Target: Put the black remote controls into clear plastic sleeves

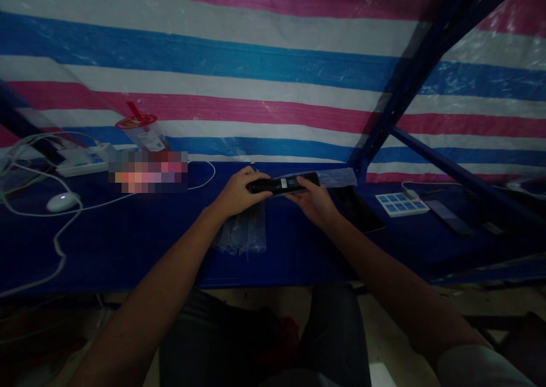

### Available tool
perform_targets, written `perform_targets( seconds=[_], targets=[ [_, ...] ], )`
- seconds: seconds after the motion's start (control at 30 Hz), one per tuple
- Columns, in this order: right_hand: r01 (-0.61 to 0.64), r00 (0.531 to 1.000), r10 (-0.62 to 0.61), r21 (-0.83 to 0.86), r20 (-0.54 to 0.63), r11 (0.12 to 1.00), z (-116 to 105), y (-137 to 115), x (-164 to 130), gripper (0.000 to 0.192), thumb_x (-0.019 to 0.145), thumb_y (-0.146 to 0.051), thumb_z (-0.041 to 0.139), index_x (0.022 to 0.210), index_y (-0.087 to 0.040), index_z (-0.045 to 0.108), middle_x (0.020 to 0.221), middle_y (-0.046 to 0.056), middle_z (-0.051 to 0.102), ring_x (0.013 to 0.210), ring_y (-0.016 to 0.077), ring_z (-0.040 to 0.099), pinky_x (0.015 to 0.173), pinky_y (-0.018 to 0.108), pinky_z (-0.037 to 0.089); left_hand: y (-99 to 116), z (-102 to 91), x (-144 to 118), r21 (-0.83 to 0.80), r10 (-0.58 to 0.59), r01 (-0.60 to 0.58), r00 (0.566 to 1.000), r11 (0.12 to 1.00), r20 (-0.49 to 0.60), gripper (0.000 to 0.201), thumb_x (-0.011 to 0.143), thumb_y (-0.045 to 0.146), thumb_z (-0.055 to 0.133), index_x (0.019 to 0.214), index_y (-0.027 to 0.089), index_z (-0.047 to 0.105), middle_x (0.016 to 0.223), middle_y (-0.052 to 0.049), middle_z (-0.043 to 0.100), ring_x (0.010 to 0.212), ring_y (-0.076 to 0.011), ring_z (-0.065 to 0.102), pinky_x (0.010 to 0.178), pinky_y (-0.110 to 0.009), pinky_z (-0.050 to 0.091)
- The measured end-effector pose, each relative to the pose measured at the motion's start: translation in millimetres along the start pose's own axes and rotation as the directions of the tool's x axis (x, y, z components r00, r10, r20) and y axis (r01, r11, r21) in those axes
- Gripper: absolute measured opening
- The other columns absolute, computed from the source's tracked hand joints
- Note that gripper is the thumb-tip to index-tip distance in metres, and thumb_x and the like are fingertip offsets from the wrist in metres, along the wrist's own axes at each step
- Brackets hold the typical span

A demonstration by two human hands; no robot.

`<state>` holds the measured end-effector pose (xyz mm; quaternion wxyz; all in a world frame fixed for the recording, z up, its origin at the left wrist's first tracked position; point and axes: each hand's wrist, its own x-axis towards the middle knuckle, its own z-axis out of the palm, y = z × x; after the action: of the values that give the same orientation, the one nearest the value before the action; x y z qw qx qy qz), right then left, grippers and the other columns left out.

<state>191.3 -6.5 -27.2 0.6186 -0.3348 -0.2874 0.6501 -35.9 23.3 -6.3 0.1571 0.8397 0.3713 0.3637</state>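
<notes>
1. Holding a black remote (284, 184) above the blue table (140, 239), the left hand (239, 193) closes its fingers round one end.
2. Gripping the other end, the right hand (313, 200) sits by a clear plastic sleeve (336, 177).
3. Risk: the slippery sleeve could slide off and let the remote drop.
4. Risk: dim light may hide the loose bags (243, 233) beneath.

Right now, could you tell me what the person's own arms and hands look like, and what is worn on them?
Both forearms are bare. The left hand wears a yellowish ring on one finger. The right hand shows no ring or watch that I can make out. A light grey short sleeve covers the right upper arm; the left sleeve is out of view.
</notes>
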Motion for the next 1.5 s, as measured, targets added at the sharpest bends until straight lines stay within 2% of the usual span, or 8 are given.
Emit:
perform_targets(
  seconds=[0.1,0.27,0.4,0.53,0.6,0.7,1.0,1.5],
  targets=[
    [0.002,1.000,-0.002,0.003,0.004,1.000,-0.4,0.4,-0.4,0.015,0.078,-0.023,0.078,0.084,-0.020,0.065,0.090,0.005,0.075,0.093,0.0227,0.072,0.098,0.046,0.056,2.0,1.9,0.3,0.019,-0.015,0.015,1.000,1.000,0.009,0.037,0.081,0.039,0.077,0.115,0.024,0.074,0.096,-0.004,0.060,0.091,-0.0205,0.060,0.089,-0.041,0.050],
    [-0.004,1.000,0.004,0.005,0.008,1.000,-0.7,0.1,0.4,0.013,0.080,-0.025,0.077,0.084,-0.021,0.064,0.091,0.004,0.074,0.095,0.0215,0.071,0.101,0.046,0.054,2.0,4.0,2.0,0.005,-0.028,0.028,1.000,1.000,-0.010,0.041,0.080,0.042,0.078,0.117,0.026,0.073,0.107,-0.007,0.063,0.110,-0.0258,0.058,0.099,-0.046,0.047],
    [0.001,1.000,-0.001,0.041,0.008,0.999,0.8,-1.1,-0.4,0.014,0.080,-0.022,0.076,0.088,-0.021,0.065,0.093,0.004,0.074,0.097,0.0221,0.071,0.101,0.046,0.055,1.3,4.5,4.2,-0.177,-0.123,0.126,0.992,0.976,0.025,0.037,0.089,0.043,0.066,0.120,0.023,0.072,0.109,-0.008,0.070,0.102,-0.0241,0.064,0.094,-0.045,0.050],
    [0.004,0.999,-0.006,0.045,0.046,0.999,2.4,-2.9,-1.9,0.011,0.083,-0.023,0.073,0.090,-0.020,0.067,0.097,0.005,0.074,0.102,0.0222,0.070,0.103,0.045,0.053,-0.3,4.9,5.2,-0.502,-0.318,0.337,0.940,0.796,0.126,0.039,0.097,0.039,0.051,0.126,0.018,0.067,0.087,-0.009,0.071,0.071,-0.0187,0.067,0.064,-0.033,0.052],
    [0.012,0.999,-0.014,0.037,0.052,0.999,2.5,-3.7,-1.9,0.011,0.083,-0.023,0.073,0.091,-0.020,0.067,0.098,0.005,0.074,0.104,0.0221,0.070,0.104,0.045,0.052,-1.6,4.6,4.9,-0.611,-0.359,0.373,0.921,0.698,0.151,0.038,0.095,0.036,0.056,0.125,0.016,0.065,0.085,-0.009,0.071,0.067,-0.0180,0.067,0.059,-0.031,0.051],
    [0.028,0.998,-0.030,0.038,0.055,0.999,1.7,-4.4,-1.2,0.014,0.081,-0.023,0.076,0.090,-0.021,0.066,0.097,0.004,0.073,0.105,0.0229,0.069,0.105,0.046,0.052,-4.5,3.7,4.3,-0.670,-0.355,0.386,0.915,0.635,0.190,0.041,0.089,0.035,0.066,0.123,0.013,0.064,0.083,-0.009,0.072,0.067,-0.0176,0.069,0.060,-0.030,0.052],
    [0.047,0.998,-0.050,0.056,0.048,0.997,4.2,-6.5,-4.1,0.019,0.079,-0.020,0.077,0.093,-0.023,0.065,0.095,0.001,0.074,0.100,0.0212,0.070,0.103,0.046,0.054,-5.6,1.8,4.6,-0.672,-0.357,0.379,0.917,0.636,0.179,0.049,0.080,0.039,0.078,0.116,0.010,0.066,0.076,-0.009,0.074,0.058,-0.0138,0.063,0.058,-0.028,0.048],
    [0.081,0.989,-0.089,0.065,0.122,0.995,4.5,-5.2,-6.4,0.017,0.082,-0.020,0.074,0.096,-0.023,0.064,0.104,0.003,0.074,0.108,0.0239,0.068,0.102,0.049,0.053,-3.0,1.7,4.6,-0.685,-0.362,0.356,0.921,0.635,0.144,0.038,0.079,0.033,0.078,0.109,0.012,0.067,0.072,-0.008,0.073,0.054,-0.0115,0.060,0.053,-0.024,0.043]
  ],
)
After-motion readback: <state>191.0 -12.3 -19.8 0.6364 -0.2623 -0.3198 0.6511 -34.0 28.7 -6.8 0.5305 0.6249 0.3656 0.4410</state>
